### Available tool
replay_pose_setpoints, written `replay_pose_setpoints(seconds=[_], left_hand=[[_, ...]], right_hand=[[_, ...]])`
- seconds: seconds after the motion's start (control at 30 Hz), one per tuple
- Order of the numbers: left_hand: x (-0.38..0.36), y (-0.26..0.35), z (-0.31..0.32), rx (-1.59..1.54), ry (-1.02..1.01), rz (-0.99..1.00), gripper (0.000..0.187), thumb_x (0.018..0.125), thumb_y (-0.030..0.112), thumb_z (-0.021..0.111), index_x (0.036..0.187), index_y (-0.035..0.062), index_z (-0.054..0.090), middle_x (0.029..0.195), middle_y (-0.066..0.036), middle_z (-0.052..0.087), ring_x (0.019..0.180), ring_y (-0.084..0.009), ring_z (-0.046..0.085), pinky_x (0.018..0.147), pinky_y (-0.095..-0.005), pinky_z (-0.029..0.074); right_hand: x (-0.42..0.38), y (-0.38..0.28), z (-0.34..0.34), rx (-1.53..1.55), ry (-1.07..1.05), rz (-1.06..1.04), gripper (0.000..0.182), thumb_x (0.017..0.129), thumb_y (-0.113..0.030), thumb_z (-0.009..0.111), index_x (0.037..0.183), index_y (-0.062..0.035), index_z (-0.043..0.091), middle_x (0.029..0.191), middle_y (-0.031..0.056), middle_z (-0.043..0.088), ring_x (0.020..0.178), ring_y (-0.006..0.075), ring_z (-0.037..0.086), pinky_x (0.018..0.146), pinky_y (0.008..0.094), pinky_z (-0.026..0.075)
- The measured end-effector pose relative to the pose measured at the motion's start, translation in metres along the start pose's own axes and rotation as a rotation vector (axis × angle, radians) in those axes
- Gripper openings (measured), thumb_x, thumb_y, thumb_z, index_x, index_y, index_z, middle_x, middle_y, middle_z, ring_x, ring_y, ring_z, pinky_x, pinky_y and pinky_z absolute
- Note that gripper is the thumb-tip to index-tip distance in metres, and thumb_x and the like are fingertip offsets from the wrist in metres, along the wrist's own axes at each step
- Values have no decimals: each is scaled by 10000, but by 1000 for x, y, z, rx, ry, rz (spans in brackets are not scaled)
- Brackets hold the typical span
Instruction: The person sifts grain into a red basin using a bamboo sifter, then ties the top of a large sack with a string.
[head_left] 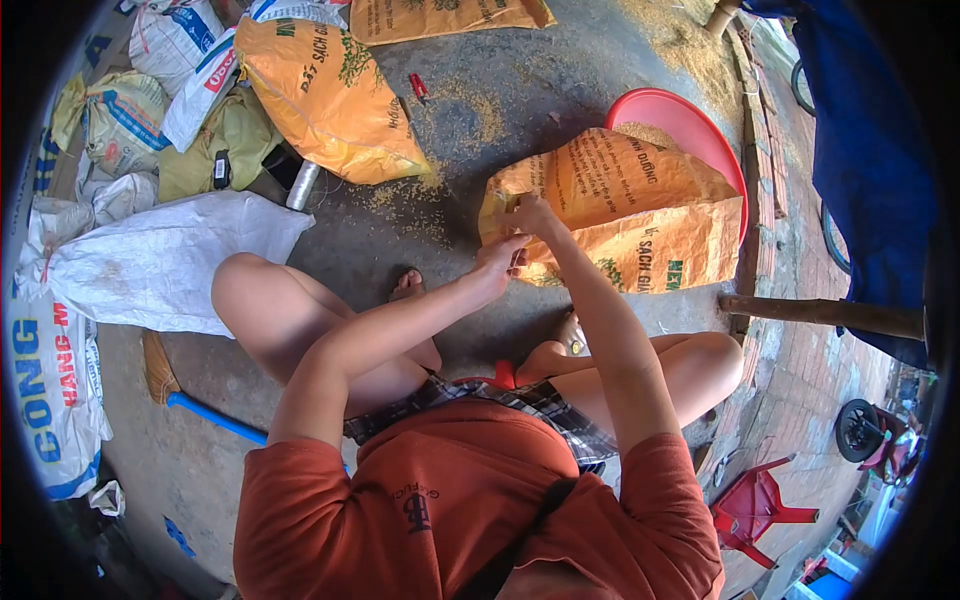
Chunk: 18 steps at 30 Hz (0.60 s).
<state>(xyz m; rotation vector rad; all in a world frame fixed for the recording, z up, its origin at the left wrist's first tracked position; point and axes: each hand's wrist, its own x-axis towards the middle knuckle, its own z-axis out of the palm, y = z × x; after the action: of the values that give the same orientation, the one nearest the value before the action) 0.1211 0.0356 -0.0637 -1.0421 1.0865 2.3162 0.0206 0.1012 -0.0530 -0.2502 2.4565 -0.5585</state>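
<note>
An orange printed sack [640, 230] lies on its side in front of me, its near-left end under my hands. My right hand [528, 214] is at that end, with its fingers closed on the sack's edge. Just below it, my left hand [498, 262] has bent fingers pressed together at the same edge; any small thing between them is too small to make out. Behind the sack stands a red basin [712, 135] with grain in it, partly covered by the sack.
Another orange sack [320, 100] lies at the upper left, near red-handled snips [418, 88] and scattered grain. White sacks [170, 250] are piled on the left, beside a thread spool [303, 186]. A wooden pole [825, 315] and red stool [760, 508] are on the right.
</note>
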Motion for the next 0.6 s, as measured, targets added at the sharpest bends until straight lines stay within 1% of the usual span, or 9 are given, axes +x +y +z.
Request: replay_pose_setpoints(seconds=[0.03,0.1,0.13,0.2,0.23,0.3,0.43,0.53,0.6], left_hand=[[0,-1,-1,35,0,-1,126,707,183,617,767,98,546,620,7,516,515,-82,476,441,-217,326],[1,-3,-3,67,2,0,136,694,178,632,722,92,531,623,5,511,519,-83,465,442,-214,325],[2,-6,-5,107,10,5,139,692,182,634,714,93,530,612,6,510,511,-82,466,430,-213,322],[5,-8,-7,146,17,10,143,690,187,637,705,94,530,601,7,509,503,-80,468,418,-212,319],[6,-7,-8,164,28,15,142,690,191,636,704,97,531,599,7,509,506,-79,471,410,-210,317],[9,-7,-9,180,40,19,141,691,196,635,703,100,532,597,7,509,508,-77,475,403,-208,314],[12,-9,-11,237,-21,11,137,693,231,619,728,124,542,606,31,503,517,-66,462,412,-202,306],[8,-15,-8,325,-54,2,151,690,265,613,742,138,550,638,48,505,546,-61,444,468,-200,308],[4,-16,-2,383,-2,4,157,703,262,614,780,134,570,715,44,533,622,-58,436,553,-209,325]], right_hand=[[-2,-2,-7,-1,0,0,620,568,-400,657,980,37,506,984,189,536,888,265,544,751,328,432],[-6,-6,-23,79,-265,-66,524,613,-305,634,922,97,503,856,204,567,741,256,587,597,304,485],[-4,0,-22,78,-266,-66,524,613,-305,634,922,97,503,856,204,567,741,256,587,597,304,485],[-4,7,-18,760,-432,-33,345,700,-173,572,900,101,511,874,197,569,702,243,599,588,262,509],[-6,6,-21,758,-433,-33,345,700,-173,572,900,101,511,874,197,569,702,243,599,588,262,509],[-9,2,-29,923,-592,221,177,732,-41,510,825,109,531,822,188,580,723,239,597,611,257,521],[-8,13,-31,989,-706,227,142,737,-18,500,787,109,540,780,175,589,739,222,595,641,256,520],[-5,14,-31,770,-743,217,148,730,-53,531,810,69,554,801,145,596,742,187,596,639,243,511],[-10,10,-37,483,-708,188,168,739,-103,548,861,10,571,819,93,602,702,126,592,529,189,481]])
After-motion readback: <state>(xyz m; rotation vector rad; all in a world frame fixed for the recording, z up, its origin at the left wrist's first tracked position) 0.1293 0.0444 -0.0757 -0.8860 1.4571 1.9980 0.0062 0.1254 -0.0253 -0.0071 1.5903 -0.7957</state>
